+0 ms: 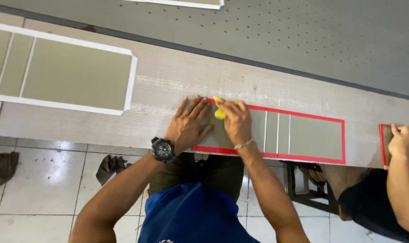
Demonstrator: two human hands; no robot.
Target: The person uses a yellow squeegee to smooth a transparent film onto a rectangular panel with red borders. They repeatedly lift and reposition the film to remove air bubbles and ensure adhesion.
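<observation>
My left hand, with a black watch on its wrist, lies flat with spread fingers on the left end of a grey-green board panel edged in red. My right hand, wearing a thin bracelet, is closed around a small yellow tool and presses it against the panel near its top left red edge. The panel lies on a long pale wood-grain table.
A larger grey-green panel edged in white lies at the table's left. Another person's hand rests on a second red-edged panel at the right. A grey perforated surface lies beyond. Dark rags lie on the tiled floor.
</observation>
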